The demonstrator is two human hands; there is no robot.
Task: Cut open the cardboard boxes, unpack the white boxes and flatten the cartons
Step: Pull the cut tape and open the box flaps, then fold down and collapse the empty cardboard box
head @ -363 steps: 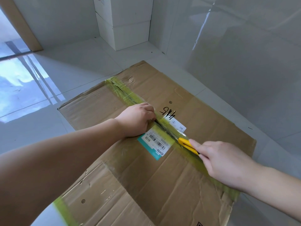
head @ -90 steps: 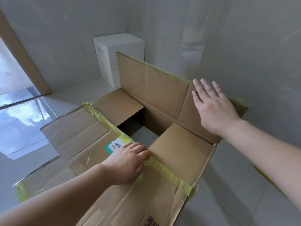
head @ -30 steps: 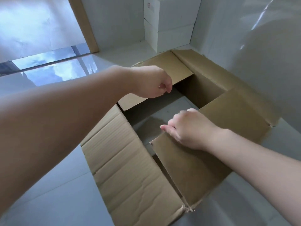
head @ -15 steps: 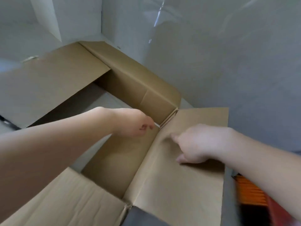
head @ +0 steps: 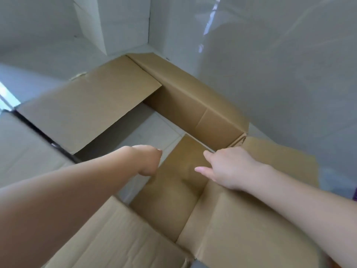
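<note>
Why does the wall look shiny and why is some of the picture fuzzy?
In the head view, the glossy wall reflects a bright streak of light near the top; the left hand and the dark strip at the far left look smeared by motion; the right hand is sharper and casts a soft shadow on the carton; the wide lens bends the edges.

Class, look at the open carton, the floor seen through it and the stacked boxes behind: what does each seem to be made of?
Open carton: brown corrugated cardboard, matte, with creased folds and faint ribbing.
Floor: probably glazed tile, pale, with thin joint lines.
Stacked boxes: white, smooth and matte, likely card; too blurred to be sure.
</note>
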